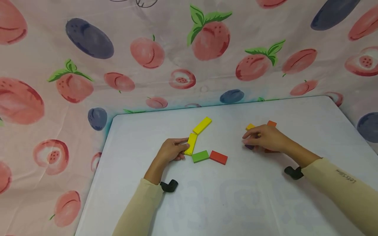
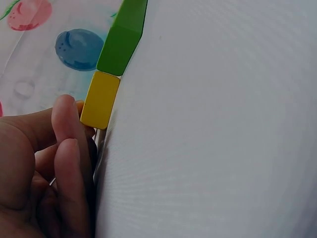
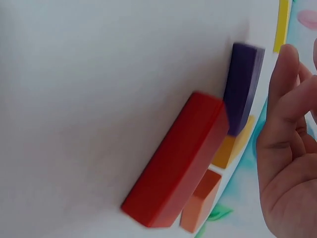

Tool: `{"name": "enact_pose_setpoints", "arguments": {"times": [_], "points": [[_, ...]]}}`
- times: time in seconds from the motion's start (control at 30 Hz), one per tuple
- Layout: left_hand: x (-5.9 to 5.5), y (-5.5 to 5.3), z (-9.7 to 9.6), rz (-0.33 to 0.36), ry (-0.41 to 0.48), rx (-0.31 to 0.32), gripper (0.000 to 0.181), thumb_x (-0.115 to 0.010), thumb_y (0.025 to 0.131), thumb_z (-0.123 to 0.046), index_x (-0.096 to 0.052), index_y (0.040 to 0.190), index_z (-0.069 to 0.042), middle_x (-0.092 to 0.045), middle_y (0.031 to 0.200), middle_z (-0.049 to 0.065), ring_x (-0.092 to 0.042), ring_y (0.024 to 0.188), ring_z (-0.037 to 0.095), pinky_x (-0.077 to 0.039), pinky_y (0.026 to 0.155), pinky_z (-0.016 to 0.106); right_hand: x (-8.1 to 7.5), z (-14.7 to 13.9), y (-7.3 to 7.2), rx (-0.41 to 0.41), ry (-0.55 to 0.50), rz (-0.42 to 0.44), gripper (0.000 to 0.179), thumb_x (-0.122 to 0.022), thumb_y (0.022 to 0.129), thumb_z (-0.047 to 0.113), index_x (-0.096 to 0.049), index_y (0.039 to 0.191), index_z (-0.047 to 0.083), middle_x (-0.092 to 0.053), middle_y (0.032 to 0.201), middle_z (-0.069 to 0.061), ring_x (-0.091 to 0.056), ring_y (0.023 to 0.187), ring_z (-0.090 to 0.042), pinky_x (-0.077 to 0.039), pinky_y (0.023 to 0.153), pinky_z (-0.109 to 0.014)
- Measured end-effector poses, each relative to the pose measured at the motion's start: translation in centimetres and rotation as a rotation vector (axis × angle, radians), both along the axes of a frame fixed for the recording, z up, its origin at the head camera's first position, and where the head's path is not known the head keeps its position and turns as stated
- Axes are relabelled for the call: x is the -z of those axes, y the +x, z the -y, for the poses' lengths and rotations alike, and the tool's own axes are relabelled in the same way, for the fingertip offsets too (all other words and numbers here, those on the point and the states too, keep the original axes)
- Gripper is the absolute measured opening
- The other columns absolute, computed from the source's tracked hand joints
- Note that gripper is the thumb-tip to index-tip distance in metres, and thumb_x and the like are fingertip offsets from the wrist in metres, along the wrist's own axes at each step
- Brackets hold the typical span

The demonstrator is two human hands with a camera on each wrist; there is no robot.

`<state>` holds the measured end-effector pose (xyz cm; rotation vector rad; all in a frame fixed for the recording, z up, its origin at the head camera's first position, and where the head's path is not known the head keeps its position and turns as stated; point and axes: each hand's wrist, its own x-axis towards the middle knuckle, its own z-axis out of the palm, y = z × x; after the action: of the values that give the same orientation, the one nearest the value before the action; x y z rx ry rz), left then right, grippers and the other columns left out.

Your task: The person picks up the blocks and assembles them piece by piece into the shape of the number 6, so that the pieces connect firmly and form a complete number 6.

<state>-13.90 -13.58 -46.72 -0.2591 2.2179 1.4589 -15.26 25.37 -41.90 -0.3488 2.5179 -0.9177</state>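
Note:
My left hand point(image 1: 172, 149) holds a yellow block point(image 1: 192, 144) by its left side, thumb over the near part. A second yellow block point(image 1: 202, 125) lies at an angle off its far end. At the near end come a green block point(image 1: 200, 156) and then a red block point(image 1: 218, 157), end to end. To the right, my right hand point(image 1: 267, 138) hovers over a loose group, fingers loosely bent with nothing between them. In the right wrist view that group is a purple block point(image 3: 240, 89), a red block point(image 3: 173, 158), a yellow-orange block point(image 3: 228, 148) and an orange block point(image 3: 200, 201).
The blocks lie on a white tabletop point(image 1: 230, 200) with a rounded far-left corner. A fruit-patterned cloth point(image 1: 177, 36) rises behind it and along the left side. Black wrist cameras point(image 1: 169, 186) hang below both cuffs, close to the table.

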Motion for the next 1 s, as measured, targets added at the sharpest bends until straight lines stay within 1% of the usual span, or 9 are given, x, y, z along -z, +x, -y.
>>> {"name": "enact_pose_setpoints", "arguments": {"times": [0.07,0.17,0.3,0.43,0.6,0.67,0.87,1.0], "points": [[0.0,0.0,0.0,0.003,0.001,-0.001,0.041,-0.075,0.093,-0.033,-0.069,0.134,-0.029,-0.065,0.071,0.004,-0.064,0.055,0.014,-0.052,0.055,0.022,0.0,-0.4,-0.1,0.012,0.005,-0.013,0.033,-0.076,0.092,0.04,-0.077,0.117,0.018,-0.075,0.089,-0.002,-0.07,0.075,-0.019,-0.051,0.068,-0.029],[-0.1,0.0,0.0,0.005,0.004,0.0,0.041,-0.075,0.094,-0.033,-0.069,0.134,-0.028,-0.065,0.07,0.005,-0.064,0.055,0.014,-0.052,0.055,0.022,0.1,-1.0,-0.3,0.032,0.02,-0.02,0.035,-0.076,0.092,0.038,-0.077,0.119,0.016,-0.075,0.086,-0.003,-0.069,0.075,-0.02,-0.051,0.068,-0.03],[-0.2,0.1,0.0,0.006,0.003,0.002,0.041,-0.075,0.094,-0.033,-0.069,0.134,-0.028,-0.065,0.07,0.005,-0.064,0.056,0.014,-0.052,0.055,0.022,0.3,-1.6,-0.5,0.047,0.052,-0.019,0.039,-0.076,0.092,0.04,-0.076,0.122,0.016,-0.073,0.08,-0.003,-0.067,0.073,-0.019,-0.048,0.068,-0.03],[-0.2,0.0,0.0,0.008,0.004,0.002,0.041,-0.075,0.094,-0.033,-0.069,0.134,-0.028,-0.064,0.071,0.005,-0.064,0.056,0.014,-0.052,0.055,0.023,0.6,-2.0,-0.7,0.045,0.08,-0.026,0.04,-0.077,0.092,0.038,-0.075,0.125,0.017,-0.071,0.079,-0.002,-0.065,0.073,-0.019,-0.046,0.07,-0.032],[-0.1,0.0,0.0,0.004,0.011,0.004,0.041,-0.075,0.094,-0.033,-0.07,0.134,-0.028,-0.064,0.071,0.005,-0.064,0.056,0.014,-0.053,0.055,0.023,1.2,-2.2,-0.9,0.038,0.132,-0.083,0.039,-0.079,0.089,0.039,-0.077,0.123,0.02,-0.07,0.088,0.002,-0.058,0.097,-0.023,-0.042,0.075,-0.032],[0.0,0.0,0.1,0.001,0.01,0.004,0.041,-0.075,0.093,-0.033,-0.069,0.134,-0.028,-0.064,0.071,0.005,-0.064,0.056,0.014,-0.053,0.055,0.023,1.4,-2.2,-0.9,0.029,0.144,-0.112,0.037,-0.081,0.088,0.038,-0.078,0.12,0.02,-0.069,0.09,0.003,-0.054,0.102,-0.024,-0.041,0.077,-0.032],[0.0,0.0,0.0,0.002,0.003,0.003,0.041,-0.075,0.093,-0.033,-0.069,0.134,-0.029,-0.064,0.071,0.005,-0.064,0.056,0.014,-0.053,0.055,0.023,1.8,-2.2,-1.0,0.013,0.138,-0.132,0.035,-0.083,0.086,0.035,-0.079,0.117,0.018,-0.064,0.078,0.003,-0.054,0.085,-0.018,-0.038,0.069,-0.031],[-0.1,0.1,0.0,0.0,0.017,0.004,0.041,-0.075,0.093,-0.032,-0.07,0.134,-0.029,-0.063,0.071,0.004,-0.064,0.056,0.013,-0.052,0.055,0.023,2.0,-2.0,-1.0,0.01,0.134,-0.133,0.033,-0.085,0.083,0.035,-0.081,0.111,0.018,-0.063,0.076,0.004,-0.053,0.08,-0.017,-0.038,0.066,-0.029]]}}
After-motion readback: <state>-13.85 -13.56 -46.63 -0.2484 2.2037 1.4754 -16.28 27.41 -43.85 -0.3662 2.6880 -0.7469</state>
